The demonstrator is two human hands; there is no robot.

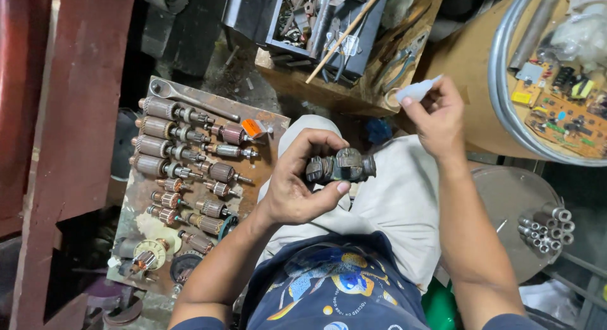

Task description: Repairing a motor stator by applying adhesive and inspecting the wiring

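Head view: I look straight down over my lap and knees, with cluttered surfaces on every side.
Left hand: my left hand (296, 184) is curled shut around a dark, grimy motor armature (341, 166), thumb under it and fingertips over the top.
Armature position: it sits over my light trousers (392, 197), just above the knee, near the middle of the picture.
Armature axis: its long axis runs nearly level across the picture, left to right; the stubbier end lies inside my fingers and the broader rounded end sticks out to the right, free of the hand.
Right hand: my right hand (437, 115) is raised above and to the right of the armature, well apart from it, pinching a small white tube (418, 90) between thumb and fingers, its tip pointing up and right.
Left side: a rusty metal tray (265, 124) holds rows of spare armatures (165, 137) with shafts pointing right, and a wrench (190, 96) along its top edge; its right edge lies close to my left wrist.
Ahead: an open toolbox (316, 20) on a wooden worktop (297, 83).
Right side: a round drum rim (506, 109) with a circuit board (563, 115) inside.
Open room: the clearest space is over my lap, between the two hands.
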